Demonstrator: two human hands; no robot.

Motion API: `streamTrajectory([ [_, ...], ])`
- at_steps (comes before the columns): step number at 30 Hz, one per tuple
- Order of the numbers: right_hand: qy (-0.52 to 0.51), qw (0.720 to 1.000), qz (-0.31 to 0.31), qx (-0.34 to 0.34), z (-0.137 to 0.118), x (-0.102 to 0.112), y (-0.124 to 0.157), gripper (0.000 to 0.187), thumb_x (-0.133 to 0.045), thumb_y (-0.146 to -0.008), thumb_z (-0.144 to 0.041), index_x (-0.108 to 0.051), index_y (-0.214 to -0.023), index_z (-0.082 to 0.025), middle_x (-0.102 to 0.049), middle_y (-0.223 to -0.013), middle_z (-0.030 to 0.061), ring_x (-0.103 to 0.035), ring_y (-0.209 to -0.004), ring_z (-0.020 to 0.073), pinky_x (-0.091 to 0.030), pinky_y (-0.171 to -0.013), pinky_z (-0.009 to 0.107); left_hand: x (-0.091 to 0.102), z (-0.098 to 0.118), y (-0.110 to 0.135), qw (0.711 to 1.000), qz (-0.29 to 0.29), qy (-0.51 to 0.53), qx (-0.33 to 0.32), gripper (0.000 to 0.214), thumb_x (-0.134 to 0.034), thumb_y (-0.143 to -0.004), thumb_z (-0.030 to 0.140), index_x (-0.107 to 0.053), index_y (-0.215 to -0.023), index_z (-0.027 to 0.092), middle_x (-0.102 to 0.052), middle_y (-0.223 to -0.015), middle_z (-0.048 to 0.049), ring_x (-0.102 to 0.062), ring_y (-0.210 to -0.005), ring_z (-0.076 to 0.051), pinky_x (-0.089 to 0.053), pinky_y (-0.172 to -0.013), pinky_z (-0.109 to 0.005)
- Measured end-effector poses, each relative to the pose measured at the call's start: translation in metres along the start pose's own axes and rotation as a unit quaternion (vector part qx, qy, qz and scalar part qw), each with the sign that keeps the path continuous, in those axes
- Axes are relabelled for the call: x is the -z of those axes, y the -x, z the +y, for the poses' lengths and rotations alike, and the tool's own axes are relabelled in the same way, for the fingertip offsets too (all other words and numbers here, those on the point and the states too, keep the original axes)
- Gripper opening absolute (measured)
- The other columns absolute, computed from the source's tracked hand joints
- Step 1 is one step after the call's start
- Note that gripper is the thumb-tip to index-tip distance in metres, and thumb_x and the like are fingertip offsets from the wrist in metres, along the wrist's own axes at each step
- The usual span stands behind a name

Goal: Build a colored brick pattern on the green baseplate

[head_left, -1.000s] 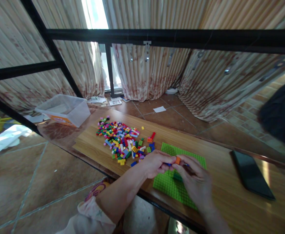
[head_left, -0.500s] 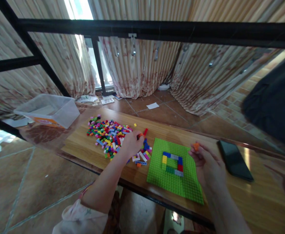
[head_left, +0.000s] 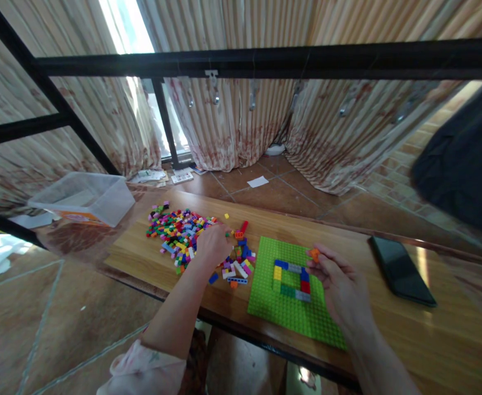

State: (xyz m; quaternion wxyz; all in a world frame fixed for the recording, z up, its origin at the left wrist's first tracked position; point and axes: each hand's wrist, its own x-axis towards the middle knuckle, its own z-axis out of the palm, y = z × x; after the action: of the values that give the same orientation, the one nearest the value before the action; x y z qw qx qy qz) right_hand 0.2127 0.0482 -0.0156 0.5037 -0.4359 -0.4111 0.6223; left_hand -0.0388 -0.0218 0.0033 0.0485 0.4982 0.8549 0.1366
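My right hand (head_left: 343,282) pinches an orange brick (head_left: 314,254) above the right side of the green baseplate (head_left: 261,299). On that plate a rectangular ring of blue, grey, red, green and yellow bricks (head_left: 287,290) is pressed down, its middle bare. Over the right part of the loose brick pile (head_left: 175,227) is my left hand (head_left: 214,244), back upward. Its fingers are curled down and closed; whatever they hold is hidden. Just beyond those fingertips lies an orange-red brick (head_left: 239,235), with a long red brick (head_left: 244,226) beside it.
A black phone (head_left: 401,271) lies on the wooden table (head_left: 447,329) to the right of the plate. At the table's left end stands a clear plastic box (head_left: 113,203). A black metal rail (head_left: 265,63) crosses in front of striped curtains (head_left: 241,126).
My right hand has moved left with the orange brick, over the plate. My left hand has let go of an orange-red brick, now on the table, and shifted left over the pile.
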Motion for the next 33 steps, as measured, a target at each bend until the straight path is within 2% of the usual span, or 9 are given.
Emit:
streamTrajectory([
  [4, 0.001, 1.0, 0.007, -0.012, 0.002, 0.003, -0.001, 0.033, -0.082, -0.063, -0.033, -0.075, -0.092, -0.02, -0.074, -0.085, 0.004, -0.064, -0.063, 0.0112, -0.054, -0.057, 0.023, -0.005, 0.014, -0.011, 0.999, 0.037, -0.011, -0.014, 0.029, -0.047, -0.088, 0.025, -0.07, -0.106, 0.017, -0.071, -0.104, -0.0111, -0.066, -0.098, -0.024, -0.051, -0.086, -0.034],
  [8, 0.006, 1.0, 0.002, -0.018, 0.003, 0.005, -0.002, 0.035, -0.082, -0.062, -0.034, -0.075, -0.093, -0.02, -0.074, -0.082, 0.0034, -0.062, -0.06, 0.0103, -0.053, -0.058, 0.024, -0.022, 0.034, -0.028, 0.998, 0.055, -0.029, -0.016, 0.031, -0.049, -0.09, 0.036, -0.068, -0.103, 0.015, -0.07, -0.1, -0.0135, -0.066, -0.096, -0.026, -0.051, -0.083, -0.035],
  [12, 0.012, 1.0, -0.002, -0.014, 0.003, 0.008, -0.003, 0.033, -0.08, -0.065, -0.035, -0.075, -0.094, -0.02, -0.074, -0.085, 0.0041, -0.062, -0.061, 0.0109, -0.054, -0.059, 0.025, -0.032, 0.041, -0.044, 0.998, 0.023, -0.049, 0.01, 0.026, -0.05, -0.089, 0.026, -0.068, -0.101, 0.013, -0.071, -0.099, -0.0151, -0.066, -0.099, -0.027, -0.05, -0.083, -0.035],
  [15, 0.018, 1.0, -0.001, -0.011, 0.001, 0.011, -0.004, 0.031, -0.079, -0.067, -0.034, -0.074, -0.094, -0.02, -0.074, -0.086, 0.0043, -0.062, -0.062, 0.0111, -0.053, -0.059, 0.025, -0.029, 0.042, -0.048, 0.999, 0.003, -0.054, 0.008, 0.024, -0.049, -0.088, 0.022, -0.069, -0.098, 0.014, -0.072, -0.097, -0.0142, -0.066, -0.099, -0.026, -0.05, -0.083, -0.034],
  [19, -0.006, 1.0, 0.008, -0.012, -0.003, 0.01, -0.008, 0.029, -0.078, -0.068, -0.032, -0.074, -0.093, -0.019, -0.074, -0.084, 0.0039, -0.062, -0.062, 0.0105, -0.053, -0.058, 0.023, -0.019, 0.054, -0.035, 0.997, 0.029, 0.021, -0.075, 0.025, -0.047, -0.089, 0.022, -0.068, -0.102, 0.016, -0.072, -0.1, -0.0101, -0.066, -0.097, -0.023, -0.049, -0.086, -0.033],
  [24, -0.078, 0.996, 0.019, -0.039, -0.007, 0.008, -0.011, 0.025, -0.076, -0.067, -0.027, -0.073, -0.09, -0.019, -0.073, -0.08, 0.0028, -0.062, -0.059, 0.0101, -0.053, -0.053, 0.021, -0.019, 0.078, 0.001, 0.964, -0.074, 0.176, -0.187, 0.028, -0.042, -0.093, 0.021, -0.067, -0.106, 0.017, -0.073, -0.098, -0.0057, -0.066, -0.086, -0.017, -0.05, -0.079, -0.027],
  [27, -0.107, 0.991, 0.025, -0.07, -0.009, 0.011, -0.012, 0.024, -0.075, -0.068, -0.028, -0.072, -0.089, -0.019, -0.072, -0.078, 0.0015, -0.06, -0.056, 0.0088, -0.052, -0.05, 0.019, -0.024, 0.085, 0.018, 0.955, -0.089, 0.168, -0.228, 0.029, -0.039, -0.095, 0.019, -0.066, -0.104, 0.017, -0.071, -0.097, -0.0054, -0.065, -0.086, -0.016, -0.05, -0.079, -0.027],
  [30, -0.125, 0.987, 0.03, -0.096, -0.009, 0.013, -0.013, 0.021, -0.075, -0.068, -0.027, -0.072, -0.087, -0.018, -0.071, -0.075, -0.0002, -0.058, -0.054, 0.0069, -0.05, -0.048, 0.016, -0.031, 0.085, 0.028, 0.947, -0.07, 0.123, -0.289, 0.028, -0.039, -0.095, 0.018, -0.065, -0.105, 0.017, -0.069, -0.1, -0.0058, -0.064, -0.09, -0.017, -0.049, -0.081, -0.028],
  [33, -0.13, 0.985, 0.027, -0.106, -0.009, 0.013, -0.013, 0.019, -0.075, -0.068, -0.025, -0.072, -0.086, -0.018, -0.071, -0.073, -0.0006, -0.058, -0.054, 0.007, -0.05, -0.047, 0.016, -0.038, 0.083, 0.034, 0.925, -0.053, 0.083, -0.368, 0.026, -0.042, -0.095, 0.016, -0.065, -0.105, 0.019, -0.069, -0.095, -0.005, -0.062, -0.089, -0.018, -0.049, -0.081, -0.03],
])
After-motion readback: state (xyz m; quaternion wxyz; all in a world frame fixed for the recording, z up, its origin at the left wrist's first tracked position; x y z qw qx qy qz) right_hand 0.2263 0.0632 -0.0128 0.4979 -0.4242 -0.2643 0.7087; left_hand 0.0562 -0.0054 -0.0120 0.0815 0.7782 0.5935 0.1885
